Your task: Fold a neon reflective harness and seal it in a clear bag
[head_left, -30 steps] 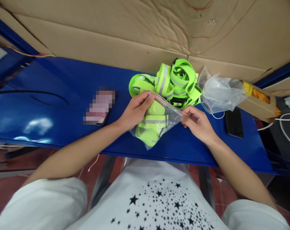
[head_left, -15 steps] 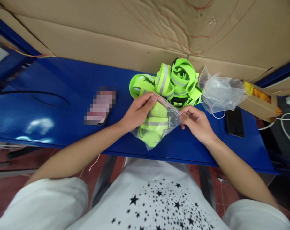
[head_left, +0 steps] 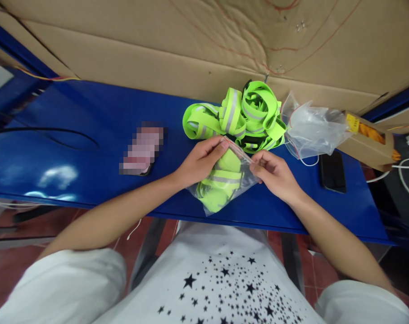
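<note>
Between my hands hangs a clear zip bag (head_left: 247,177) with a red line along its top edge. Inside it lies a folded neon-yellow reflective strap (head_left: 221,180) with a grey stripe. My left hand (head_left: 206,157) pinches the left end of the bag's top edge, thumb on top. My right hand (head_left: 274,173) pinches the right end, fingers curled. Just beyond the bag, a heap of loose neon reflective straps (head_left: 231,112) with black parts rests on the blue table (head_left: 99,112).
A phone with a blurred screen (head_left: 143,150) lies to the left. On the right are empty clear bags (head_left: 315,128), a dark phone (head_left: 333,171), a white cable (head_left: 311,163) and a cardboard box (head_left: 373,146) with orange contents. A cardboard panel (head_left: 140,58) stands behind.
My left hand has moved slightly right and toward me, and my right hand slightly left, so the grips are closer together. The bag's top edge has shortened between them.
</note>
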`<state>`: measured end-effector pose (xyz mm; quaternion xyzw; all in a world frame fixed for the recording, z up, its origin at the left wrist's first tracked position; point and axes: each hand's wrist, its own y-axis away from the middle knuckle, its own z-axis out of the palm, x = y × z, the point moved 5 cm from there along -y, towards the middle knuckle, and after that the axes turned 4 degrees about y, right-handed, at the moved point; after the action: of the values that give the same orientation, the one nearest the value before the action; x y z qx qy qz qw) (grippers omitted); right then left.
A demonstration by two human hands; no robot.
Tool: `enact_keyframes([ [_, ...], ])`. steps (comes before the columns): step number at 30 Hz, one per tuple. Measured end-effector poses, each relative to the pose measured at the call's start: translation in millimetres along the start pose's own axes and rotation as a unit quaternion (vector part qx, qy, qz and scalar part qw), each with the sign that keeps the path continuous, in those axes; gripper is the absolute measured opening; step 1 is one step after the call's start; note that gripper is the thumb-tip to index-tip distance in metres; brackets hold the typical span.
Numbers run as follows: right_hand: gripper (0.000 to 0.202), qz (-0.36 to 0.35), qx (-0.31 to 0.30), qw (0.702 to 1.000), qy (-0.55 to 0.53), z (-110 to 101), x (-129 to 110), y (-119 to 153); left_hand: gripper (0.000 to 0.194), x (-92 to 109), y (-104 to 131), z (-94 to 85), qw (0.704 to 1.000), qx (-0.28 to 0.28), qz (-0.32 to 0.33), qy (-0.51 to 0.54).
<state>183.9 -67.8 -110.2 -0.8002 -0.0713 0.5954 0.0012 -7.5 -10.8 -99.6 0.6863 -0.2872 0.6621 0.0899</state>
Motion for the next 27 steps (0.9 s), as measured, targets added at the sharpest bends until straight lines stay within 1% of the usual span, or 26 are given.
enact_keyframes([
  [4,0.014,-0.003,0.002,1.0,0.021,1,-1,1,0.044,-4,1,2.5,1.0,-0.004,-0.021,0.001],
  [7,0.012,-0.009,-0.001,1.0,0.023,3,0,3,0.044,-7,3,5.8,0.999,-0.028,-0.026,0.023],
  [10,0.012,-0.019,-0.002,1.0,0.021,4,1,3,0.046,-7,4,9.3,0.998,-0.06,-0.014,0.033],
  [15,0.013,-0.01,-0.015,1.0,0.021,7,2,3,0.048,-3,8,12.7,0.996,-0.091,0.003,-0.001],
  [18,0.014,-0.003,-0.015,1.0,0.022,7,2,3,0.05,-2,10,14.3,0.995,-0.099,0.007,-0.014],
  [23,0.013,0.011,-0.008,1.0,0.023,8,4,3,0.065,-5,13,17.1,0.992,-0.122,0.0,-0.028],
  [27,0.013,0.01,-0.003,0.999,0.03,8,7,2,0.076,-8,16,17.0,0.99,-0.131,-0.004,-0.06],
])
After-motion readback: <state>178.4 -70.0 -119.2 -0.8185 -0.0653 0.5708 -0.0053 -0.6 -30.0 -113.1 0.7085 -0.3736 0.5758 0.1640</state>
